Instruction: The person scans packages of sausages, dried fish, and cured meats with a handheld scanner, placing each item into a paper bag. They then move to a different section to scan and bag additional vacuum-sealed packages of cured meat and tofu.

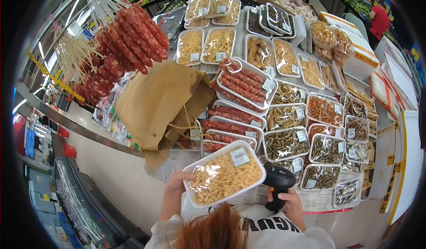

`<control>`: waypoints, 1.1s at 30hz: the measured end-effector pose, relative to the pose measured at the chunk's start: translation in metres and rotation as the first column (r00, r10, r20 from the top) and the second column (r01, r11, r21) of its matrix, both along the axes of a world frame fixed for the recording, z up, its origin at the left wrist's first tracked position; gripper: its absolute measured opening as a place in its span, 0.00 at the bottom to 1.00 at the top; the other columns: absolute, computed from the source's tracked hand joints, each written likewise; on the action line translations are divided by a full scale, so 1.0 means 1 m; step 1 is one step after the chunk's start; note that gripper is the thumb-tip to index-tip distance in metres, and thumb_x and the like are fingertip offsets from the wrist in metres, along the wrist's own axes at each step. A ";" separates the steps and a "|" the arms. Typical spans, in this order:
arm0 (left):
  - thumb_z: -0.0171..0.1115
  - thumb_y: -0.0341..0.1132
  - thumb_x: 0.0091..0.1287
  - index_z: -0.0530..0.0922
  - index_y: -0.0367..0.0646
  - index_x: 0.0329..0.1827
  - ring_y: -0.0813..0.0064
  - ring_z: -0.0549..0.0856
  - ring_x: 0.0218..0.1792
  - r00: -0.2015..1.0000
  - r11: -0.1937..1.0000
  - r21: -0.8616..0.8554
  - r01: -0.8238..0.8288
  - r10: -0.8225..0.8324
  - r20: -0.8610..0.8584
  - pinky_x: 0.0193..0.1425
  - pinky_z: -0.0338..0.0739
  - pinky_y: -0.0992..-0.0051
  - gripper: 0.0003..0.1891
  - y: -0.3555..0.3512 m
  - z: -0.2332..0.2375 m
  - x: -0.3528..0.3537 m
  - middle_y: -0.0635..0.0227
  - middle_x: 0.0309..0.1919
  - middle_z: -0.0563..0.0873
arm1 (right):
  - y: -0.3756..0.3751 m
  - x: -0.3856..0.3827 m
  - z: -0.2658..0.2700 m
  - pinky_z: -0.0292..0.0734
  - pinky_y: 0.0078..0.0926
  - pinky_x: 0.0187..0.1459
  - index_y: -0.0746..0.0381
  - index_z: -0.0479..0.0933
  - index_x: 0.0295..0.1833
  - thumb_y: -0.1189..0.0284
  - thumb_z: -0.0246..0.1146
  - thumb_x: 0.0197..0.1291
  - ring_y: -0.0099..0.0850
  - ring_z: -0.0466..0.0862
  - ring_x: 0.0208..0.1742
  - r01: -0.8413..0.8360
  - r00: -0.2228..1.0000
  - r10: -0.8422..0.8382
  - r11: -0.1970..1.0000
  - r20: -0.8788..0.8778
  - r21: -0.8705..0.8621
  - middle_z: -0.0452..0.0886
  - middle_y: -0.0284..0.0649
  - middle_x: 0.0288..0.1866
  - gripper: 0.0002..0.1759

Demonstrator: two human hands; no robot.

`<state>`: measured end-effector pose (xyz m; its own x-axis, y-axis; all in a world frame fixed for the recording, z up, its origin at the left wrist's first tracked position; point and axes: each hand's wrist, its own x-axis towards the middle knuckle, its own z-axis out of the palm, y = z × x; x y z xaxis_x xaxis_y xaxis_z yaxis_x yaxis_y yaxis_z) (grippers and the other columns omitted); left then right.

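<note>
A white foam tray of small pale-yellow dried shrimp [226, 175], wrapped in clear film, is held tilted before my chest. My left hand [176, 183] grips its left edge, thumb on top. A white label [239, 156] sits at the tray's upper right. My right hand [289, 200] is closed around the handle of a black barcode scanner [279, 177], just right of the tray. Behind the tray lie stacked packs of red sausages [242, 83] and packs of small dried fish [286, 144]. A brown paper bag [162, 100] stands on the left.
Bunches of sausages [133, 38] hang from a metal rail at upper left. More pale packs [219, 43] fill the table's back. White foam boxes [361, 64] stand at right. A freezer case [84, 200] runs along the left aisle. A person in red [379, 21] is far back.
</note>
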<state>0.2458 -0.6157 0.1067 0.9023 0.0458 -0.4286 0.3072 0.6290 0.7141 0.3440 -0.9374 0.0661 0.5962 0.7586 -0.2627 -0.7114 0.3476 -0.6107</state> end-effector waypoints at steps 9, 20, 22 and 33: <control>0.50 0.32 0.56 0.58 0.36 0.56 0.65 0.71 0.50 0.845 0.925 -0.068 -0.373 0.369 0.387 0.49 0.69 0.65 0.23 -0.008 0.096 0.157 0.56 0.50 0.69 | -0.006 -0.009 0.011 0.66 0.25 0.35 0.68 0.64 0.47 0.71 0.59 0.37 0.30 0.72 0.30 0.085 0.995 -0.083 0.996 0.061 -0.035 0.72 0.44 0.28 0.27; 0.48 0.29 0.57 0.63 0.43 0.47 0.65 0.74 0.37 0.872 0.899 0.151 -0.412 0.340 0.352 0.40 0.71 0.65 0.14 0.082 0.066 0.341 0.60 0.40 0.73 | -0.013 -0.010 0.015 0.67 0.26 0.36 0.67 0.64 0.49 0.73 0.59 0.39 0.30 0.73 0.32 0.084 0.992 -0.081 0.996 0.101 -0.024 0.72 0.43 0.30 0.26; 0.49 0.29 0.57 0.63 0.45 0.48 0.64 0.74 0.38 0.874 0.881 0.250 -0.401 0.286 0.394 0.39 0.71 0.64 0.15 0.085 0.057 0.344 0.61 0.40 0.73 | -0.012 -0.012 0.019 0.67 0.25 0.36 0.67 0.63 0.49 0.74 0.58 0.40 0.30 0.73 0.33 0.093 0.993 -0.090 0.995 0.075 -0.041 0.73 0.43 0.31 0.26; 0.51 0.32 0.57 0.66 0.30 0.47 0.72 0.75 0.40 0.844 0.499 0.689 -0.526 0.209 0.493 0.48 0.67 0.72 0.17 0.066 0.051 0.326 0.59 0.43 0.73 | -0.006 -0.012 0.015 0.67 0.25 0.37 0.67 0.65 0.48 0.73 0.60 0.39 0.29 0.73 0.33 0.044 0.997 -0.040 0.998 0.071 -0.048 0.73 0.42 0.30 0.25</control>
